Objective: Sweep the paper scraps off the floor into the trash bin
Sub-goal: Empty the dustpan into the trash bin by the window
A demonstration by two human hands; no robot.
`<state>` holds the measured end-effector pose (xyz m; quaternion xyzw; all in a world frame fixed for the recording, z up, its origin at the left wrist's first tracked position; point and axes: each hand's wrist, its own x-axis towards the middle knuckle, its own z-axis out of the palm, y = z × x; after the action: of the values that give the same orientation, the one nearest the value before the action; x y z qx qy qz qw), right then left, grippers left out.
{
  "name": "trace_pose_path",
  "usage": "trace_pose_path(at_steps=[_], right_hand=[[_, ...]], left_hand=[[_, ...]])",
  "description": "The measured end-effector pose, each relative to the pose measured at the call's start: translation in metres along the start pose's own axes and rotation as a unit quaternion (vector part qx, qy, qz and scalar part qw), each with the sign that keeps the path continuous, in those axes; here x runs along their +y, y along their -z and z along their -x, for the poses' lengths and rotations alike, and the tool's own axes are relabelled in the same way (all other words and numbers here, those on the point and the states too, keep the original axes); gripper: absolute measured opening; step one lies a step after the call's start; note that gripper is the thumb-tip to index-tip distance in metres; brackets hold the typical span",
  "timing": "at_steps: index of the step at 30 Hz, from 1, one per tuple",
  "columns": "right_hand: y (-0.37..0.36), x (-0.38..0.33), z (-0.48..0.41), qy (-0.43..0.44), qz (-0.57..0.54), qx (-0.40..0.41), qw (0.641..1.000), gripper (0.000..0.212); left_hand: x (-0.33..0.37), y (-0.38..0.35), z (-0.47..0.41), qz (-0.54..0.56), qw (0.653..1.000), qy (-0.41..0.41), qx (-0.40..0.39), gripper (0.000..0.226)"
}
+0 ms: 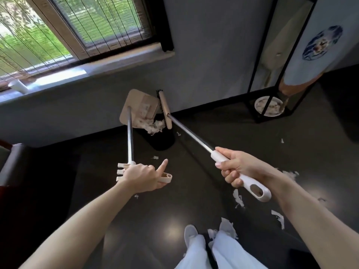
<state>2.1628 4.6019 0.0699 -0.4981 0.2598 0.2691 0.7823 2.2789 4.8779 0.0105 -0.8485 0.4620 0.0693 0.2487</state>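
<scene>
The paper scraps (153,126) are white, torn and fluffy; a thick clump of them lies at the lip of the dustpan (132,101), right at the mouth of the trash bin (163,141); more pieces (238,198) lie scattered over the floor (116,210), mostly on the right side and near the person's white shoe (190,234). The trash bin is black and round; it stands on the floor against the grey wall (204,55), below the window sill (77,74). The dustpan is a flat beige plastic pan with a shiny metal rod; it is tilted over the bin. The broom (165,109) has a beige bar with dark bristles, a metal rod and a white plastic handle; its head is just beside the open edge of the pan. The floor is dark and glossy. The left grip (141,177) is closed around the beige handle of the dustpan, only the index finger is stretched out; the right grip (239,167) is wrapped tightly around the white handle of the broom.
</scene>
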Motion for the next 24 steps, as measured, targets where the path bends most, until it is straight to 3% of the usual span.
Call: trace_pose_path(at_steps=[4,9,24], right_hand=[[0.005,-0.002,0.001,0.005,0.000,-0.004,1.000,0.071],[0.007,0.012,-0.002,0.003,-0.001,0.000,1.000,0.071],[0.003,0.018,-0.010,-0.026,-0.008,0.010,1.000,0.071]], left_hand=[[0.003,-0.002,0.008,-0.053,0.992,-0.016,0.117,0.079],[0.031,-0.023,-0.017,0.046,0.999,0.004,-0.014,0.078],[-0.007,0.003,-0.009,0.019,0.994,0.029,0.107,0.077]])
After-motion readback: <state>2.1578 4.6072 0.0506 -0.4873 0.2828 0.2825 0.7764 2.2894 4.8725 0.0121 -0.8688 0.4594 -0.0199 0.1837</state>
